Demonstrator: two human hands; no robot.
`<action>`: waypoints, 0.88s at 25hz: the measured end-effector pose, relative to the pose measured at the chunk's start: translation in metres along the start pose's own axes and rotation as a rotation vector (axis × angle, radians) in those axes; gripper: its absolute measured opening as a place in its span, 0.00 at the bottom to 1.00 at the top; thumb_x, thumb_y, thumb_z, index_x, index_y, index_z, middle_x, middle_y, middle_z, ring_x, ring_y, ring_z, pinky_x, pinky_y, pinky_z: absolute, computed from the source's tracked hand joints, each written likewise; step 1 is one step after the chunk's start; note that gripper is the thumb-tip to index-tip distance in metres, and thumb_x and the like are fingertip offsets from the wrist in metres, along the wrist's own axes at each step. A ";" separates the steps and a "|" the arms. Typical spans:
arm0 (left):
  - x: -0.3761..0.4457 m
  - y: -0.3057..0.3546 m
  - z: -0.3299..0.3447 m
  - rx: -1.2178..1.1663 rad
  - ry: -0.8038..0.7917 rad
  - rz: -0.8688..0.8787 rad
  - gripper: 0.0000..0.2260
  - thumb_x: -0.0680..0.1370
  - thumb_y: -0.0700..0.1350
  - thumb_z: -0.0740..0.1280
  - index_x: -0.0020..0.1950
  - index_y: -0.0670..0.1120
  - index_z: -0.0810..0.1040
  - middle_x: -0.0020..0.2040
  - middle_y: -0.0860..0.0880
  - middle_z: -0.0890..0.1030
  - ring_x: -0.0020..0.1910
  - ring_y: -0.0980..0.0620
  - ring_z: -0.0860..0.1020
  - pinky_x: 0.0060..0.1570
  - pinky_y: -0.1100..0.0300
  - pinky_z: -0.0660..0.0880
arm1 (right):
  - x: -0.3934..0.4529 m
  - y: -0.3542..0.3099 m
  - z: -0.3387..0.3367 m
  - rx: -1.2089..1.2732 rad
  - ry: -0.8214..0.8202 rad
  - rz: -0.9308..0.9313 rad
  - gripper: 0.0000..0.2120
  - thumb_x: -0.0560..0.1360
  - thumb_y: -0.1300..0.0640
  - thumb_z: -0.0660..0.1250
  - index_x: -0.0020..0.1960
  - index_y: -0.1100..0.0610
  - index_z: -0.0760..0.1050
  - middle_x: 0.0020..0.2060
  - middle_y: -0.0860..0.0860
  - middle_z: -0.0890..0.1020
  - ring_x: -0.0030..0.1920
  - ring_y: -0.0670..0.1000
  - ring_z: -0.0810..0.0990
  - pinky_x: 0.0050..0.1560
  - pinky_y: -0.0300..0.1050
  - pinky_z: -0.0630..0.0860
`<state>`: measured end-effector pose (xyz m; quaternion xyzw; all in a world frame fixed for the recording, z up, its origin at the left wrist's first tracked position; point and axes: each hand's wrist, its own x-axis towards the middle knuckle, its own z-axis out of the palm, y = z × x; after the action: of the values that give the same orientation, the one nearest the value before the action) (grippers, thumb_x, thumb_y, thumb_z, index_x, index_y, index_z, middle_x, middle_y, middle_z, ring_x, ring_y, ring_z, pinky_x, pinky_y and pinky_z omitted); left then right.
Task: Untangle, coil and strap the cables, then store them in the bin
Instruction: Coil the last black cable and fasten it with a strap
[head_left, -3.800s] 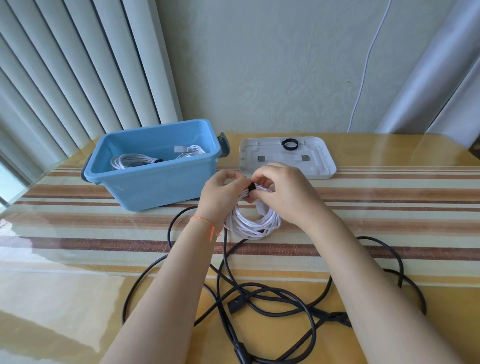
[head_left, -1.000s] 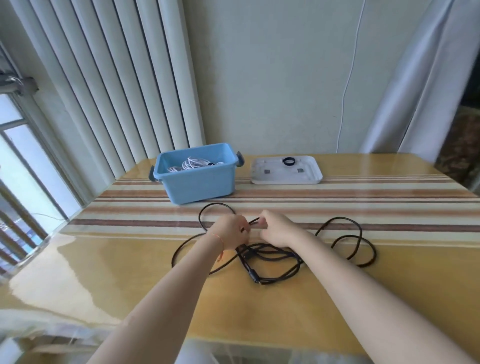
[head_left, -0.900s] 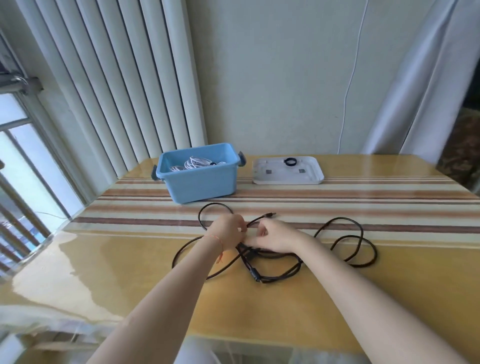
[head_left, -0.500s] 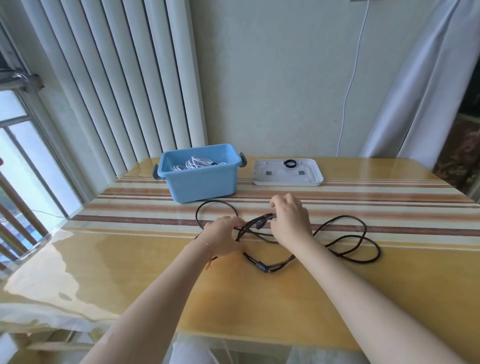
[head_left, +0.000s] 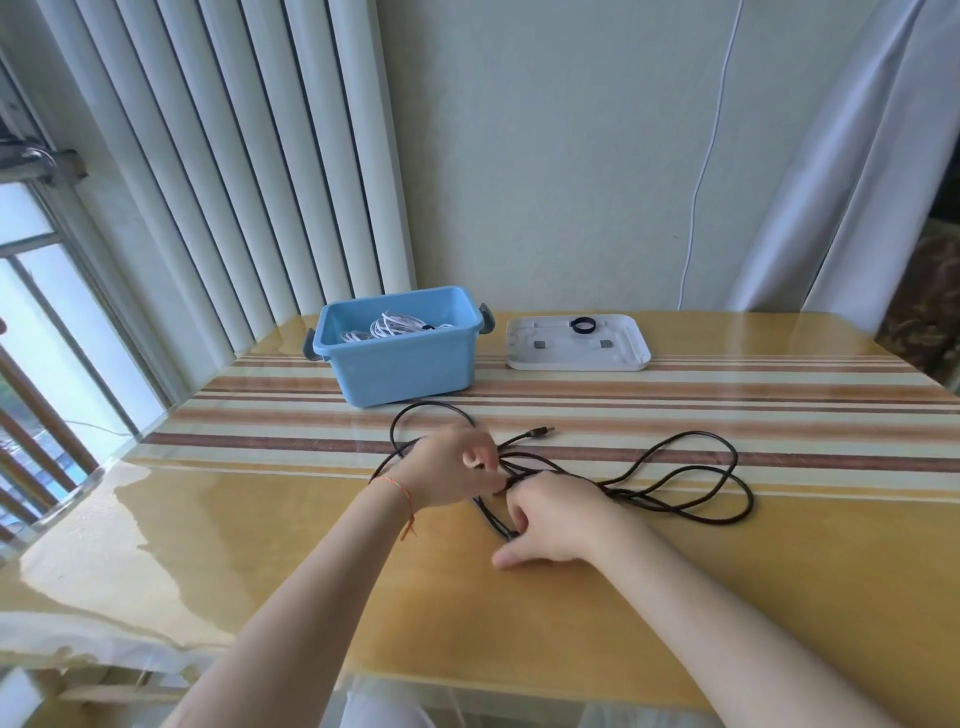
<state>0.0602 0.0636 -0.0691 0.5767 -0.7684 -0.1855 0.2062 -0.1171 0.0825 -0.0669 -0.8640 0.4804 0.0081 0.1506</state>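
**Black cable mess on the table, both hands in it**

So there's a tangled black cable (head_left: 670, 470) spread over the striped table (head_left: 779, 405), loops trailing off to the right and one loop poking out behind the left hand. Its plug end (head_left: 540, 431) lies free, pointing toward the lid. The left hand (head_left: 449, 470), the one with a thin orange thread bracelet (head_left: 400, 491), has its fingers curled around a bunch of strands where they cross. The right hand (head_left: 553, 525) sits just beside it, fingers bent down onto the strands near the table edge, pinching the cable as far as I can see.

Further back, the blue bin (head_left: 400, 358) is open with white coiled cables (head_left: 395, 327) inside. To its right the white lid (head_left: 576, 345) lies flat with a black strap ring (head_left: 582, 325) on it. A thin white cord (head_left: 701, 171) hangs down the wall behind.
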 end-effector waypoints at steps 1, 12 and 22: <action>-0.003 -0.003 0.001 0.101 -0.118 -0.027 0.04 0.73 0.48 0.71 0.42 0.56 0.77 0.47 0.55 0.78 0.49 0.54 0.76 0.53 0.57 0.74 | 0.000 0.001 0.001 -0.019 -0.093 0.021 0.18 0.71 0.42 0.70 0.46 0.58 0.78 0.43 0.52 0.81 0.43 0.54 0.79 0.39 0.48 0.73; 0.001 -0.023 0.015 0.084 0.191 -0.264 0.16 0.78 0.42 0.63 0.66 0.48 0.76 0.64 0.44 0.74 0.66 0.43 0.71 0.66 0.51 0.67 | -0.014 0.013 -0.065 0.758 0.512 -0.053 0.09 0.82 0.59 0.59 0.52 0.52 0.78 0.33 0.36 0.79 0.31 0.36 0.74 0.36 0.29 0.68; 0.003 0.076 -0.066 -1.200 0.133 -0.068 0.19 0.83 0.49 0.61 0.33 0.49 0.64 0.25 0.50 0.59 0.23 0.51 0.59 0.29 0.59 0.71 | -0.016 0.012 -0.153 0.760 0.805 -0.071 0.03 0.77 0.53 0.69 0.45 0.52 0.79 0.30 0.44 0.77 0.25 0.38 0.71 0.30 0.34 0.67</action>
<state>0.0331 0.0779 0.0266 0.3942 -0.4963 -0.5566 0.5371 -0.1554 0.0484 0.0789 -0.6993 0.4398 -0.5016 0.2567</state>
